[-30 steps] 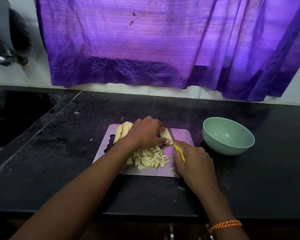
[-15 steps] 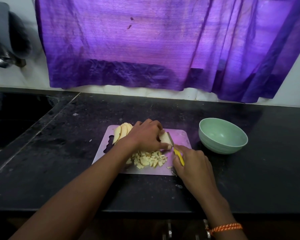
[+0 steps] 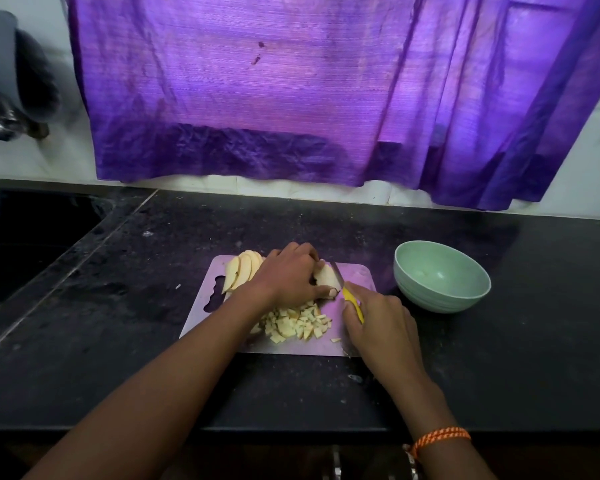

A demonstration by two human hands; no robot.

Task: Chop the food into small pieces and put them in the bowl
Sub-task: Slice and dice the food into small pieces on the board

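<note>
A pale cutting board [image 3: 355, 275] lies on the black counter. My left hand [image 3: 291, 275] holds a pale food slice [image 3: 326, 277] down on the board with curled fingers. My right hand [image 3: 378, 320] grips a yellow-handled knife [image 3: 352, 299], its blade set against the right end of that slice. A heap of small chopped pieces [image 3: 297, 323] lies on the near part of the board. Several uncut slices [image 3: 241, 270] are stacked at the board's far left corner. The green bowl [image 3: 440, 275] stands just right of the board and looks empty.
A dark sink [image 3: 21, 247] is sunk into the counter at the left. A purple curtain [image 3: 309, 91] hangs over the back wall. The counter's front edge [image 3: 291, 429] runs under my forearms. A blurred metal object [image 3: 4, 126] sits at the far left.
The knife and both hands stay at the slice with only slight shifts. The camera view has drifted a little.
</note>
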